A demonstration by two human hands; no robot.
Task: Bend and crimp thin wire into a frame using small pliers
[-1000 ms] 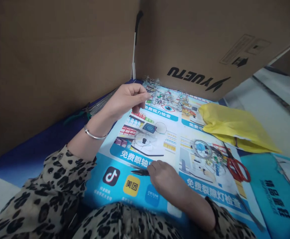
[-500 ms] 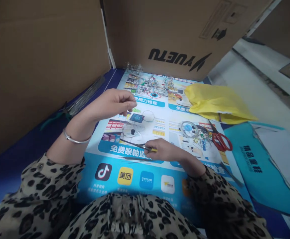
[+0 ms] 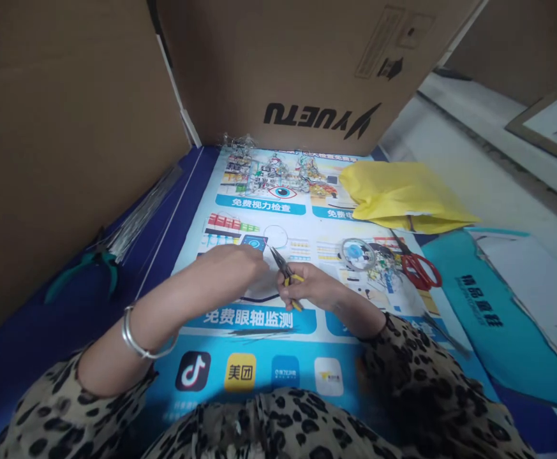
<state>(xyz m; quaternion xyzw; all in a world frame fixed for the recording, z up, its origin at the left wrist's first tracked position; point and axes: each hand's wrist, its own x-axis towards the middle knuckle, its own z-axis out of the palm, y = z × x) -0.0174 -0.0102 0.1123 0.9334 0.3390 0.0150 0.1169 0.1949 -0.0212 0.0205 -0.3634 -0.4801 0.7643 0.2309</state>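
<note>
My right hand (image 3: 309,284) is wrapped round the handles of needle-nose pliers (image 3: 282,262) with yellow grips. Their pointed dark jaws aim up and to the left, close beside my left hand. My left hand (image 3: 235,271) is closed with its fingers curled under, just left of the pliers. What it pinches, if anything, is hidden behind the knuckles. Below both hands, several thin dark wires (image 3: 261,331) lie on the printed poster (image 3: 302,322). A roll of clear material (image 3: 356,254) rests to the right, with a tangle of thin wire (image 3: 387,268) next to it.
Red-handled scissors (image 3: 419,271), a yellow bag (image 3: 402,191) and a teal bag (image 3: 479,306) lie on the right. Teal-handled pliers (image 3: 89,268) and a bundle of wires (image 3: 144,213) are at left. Wire pieces (image 3: 271,172) sit at the back before a cardboard wall (image 3: 278,64).
My left hand has come down toward my right hand. The pliers in my right hand have turned from pointing left to pointing up and left. The camera view has shifted a little.
</note>
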